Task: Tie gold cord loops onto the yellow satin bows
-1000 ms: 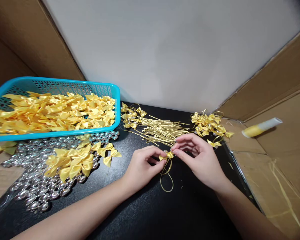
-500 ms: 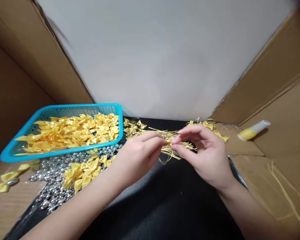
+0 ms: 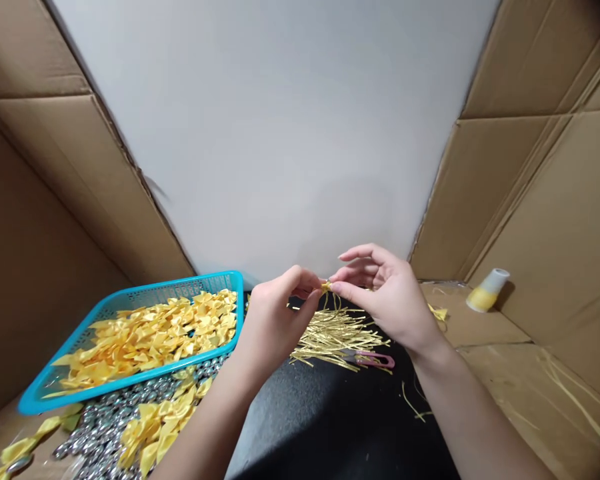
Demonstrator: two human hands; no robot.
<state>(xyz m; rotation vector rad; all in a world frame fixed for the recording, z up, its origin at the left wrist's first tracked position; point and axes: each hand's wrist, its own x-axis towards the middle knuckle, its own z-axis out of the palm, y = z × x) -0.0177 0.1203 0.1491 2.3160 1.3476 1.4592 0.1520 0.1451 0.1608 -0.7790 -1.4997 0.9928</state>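
Between the fingertips of both hands is a small yellow ribbon bow (image 3: pixel 326 286), with thin gold cord hanging below it. My left hand (image 3: pixel 280 307) pinches its left side, thumb and forefinger together. On the right side, my right hand (image 3: pixel 385 293) pinches with thumb and forefinger while its other fingers stay raised. Most of the bow is hidden by the fingertips. Under the hands lies a bundle of cut gold cords (image 3: pixel 330 333), and small pink-handled snips (image 3: pixel 375 360) rest on its near edge.
A blue basket (image 3: pixel 130 380) full of yellow bows stands at left. Silver beads (image 3: pixel 97 427) and loose yellow bows (image 3: pixel 155 427) lie in front of it. A spool of yellow thread (image 3: pixel 487 291) stands at right by the cardboard wall (image 3: pixel 545 220). The tabletop (image 3: pixel 300 413) is black.
The view has tilted up, so the basket and table sit lower. Both hands have risen off the cords with the bow between them. The snips have come into sight.
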